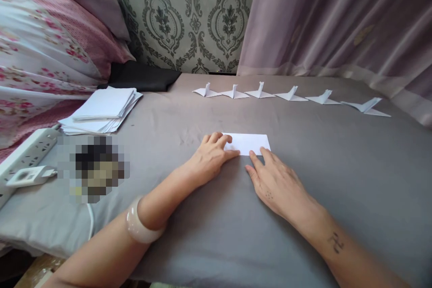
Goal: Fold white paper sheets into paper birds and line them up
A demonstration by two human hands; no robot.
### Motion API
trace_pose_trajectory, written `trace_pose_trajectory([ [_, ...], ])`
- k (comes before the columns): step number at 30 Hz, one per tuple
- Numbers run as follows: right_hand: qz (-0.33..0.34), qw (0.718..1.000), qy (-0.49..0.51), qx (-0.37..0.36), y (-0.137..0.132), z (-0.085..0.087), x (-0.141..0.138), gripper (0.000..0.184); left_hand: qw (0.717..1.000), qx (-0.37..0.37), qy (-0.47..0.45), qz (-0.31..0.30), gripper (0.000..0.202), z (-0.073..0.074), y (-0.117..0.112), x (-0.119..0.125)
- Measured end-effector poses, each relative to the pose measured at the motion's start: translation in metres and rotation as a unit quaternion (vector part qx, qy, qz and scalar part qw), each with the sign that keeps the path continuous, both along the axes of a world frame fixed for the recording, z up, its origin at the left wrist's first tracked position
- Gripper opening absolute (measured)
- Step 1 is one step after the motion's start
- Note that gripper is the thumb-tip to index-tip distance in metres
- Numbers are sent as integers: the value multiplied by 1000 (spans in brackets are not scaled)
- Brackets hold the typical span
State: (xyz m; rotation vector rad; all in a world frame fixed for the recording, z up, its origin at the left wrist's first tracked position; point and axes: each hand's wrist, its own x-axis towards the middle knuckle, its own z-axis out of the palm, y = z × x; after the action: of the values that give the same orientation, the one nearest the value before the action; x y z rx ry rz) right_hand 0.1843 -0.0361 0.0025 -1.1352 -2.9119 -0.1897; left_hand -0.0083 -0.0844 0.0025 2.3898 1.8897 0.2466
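Observation:
A white folded sheet of paper (249, 142) lies as a long strip on the grey cloth, between my two hands. My left hand (213, 155) grips its left end, with bent fingers on top and the thumb along the near edge. That end is partly covered by the fingers. At the near right edge, my right hand (275, 175) rests with fingers stretched out and apart, fingertips touching the paper. Beyond stands a row of several folded paper birds (260, 92), each with an upright neck and spread flat wings.
To the left is a stack of white paper (103, 105), with a black folded item (145, 76) behind it. A power strip (32, 153) holds a white charger (30, 175); a blurred-out object (99, 168) sits beside it. Curtains (324, 22) hang at the back right.

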Motion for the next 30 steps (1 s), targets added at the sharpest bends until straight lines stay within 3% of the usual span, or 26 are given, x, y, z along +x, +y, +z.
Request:
trace_pose_trajectory([
  [2,-1,1000,-2,-1,0,2,2,46,999,-21,33,-24,42,3,-4,11],
  [7,-20,1000,-4,15,2,3,8,44,993,-44,101,48,29,11,-14,32],
  [11,-37,999,-13,17,3,4,9,41,985,-61,147,61,24,16,-17,35],
  [17,-42,999,-3,30,8,4,17,36,986,-71,125,88,28,17,-21,32],
  [21,-67,994,74,-35,27,4,26,30,985,-71,79,133,22,12,-14,19],
  [24,-167,963,185,-99,46,6,29,29,979,-4,-20,201,23,5,-4,5],
  [26,-222,928,250,-163,54,6,27,29,959,25,-122,255,26,1,1,0],
  [30,-243,846,366,-300,59,-4,22,32,913,31,-268,304,21,-5,6,0],
])
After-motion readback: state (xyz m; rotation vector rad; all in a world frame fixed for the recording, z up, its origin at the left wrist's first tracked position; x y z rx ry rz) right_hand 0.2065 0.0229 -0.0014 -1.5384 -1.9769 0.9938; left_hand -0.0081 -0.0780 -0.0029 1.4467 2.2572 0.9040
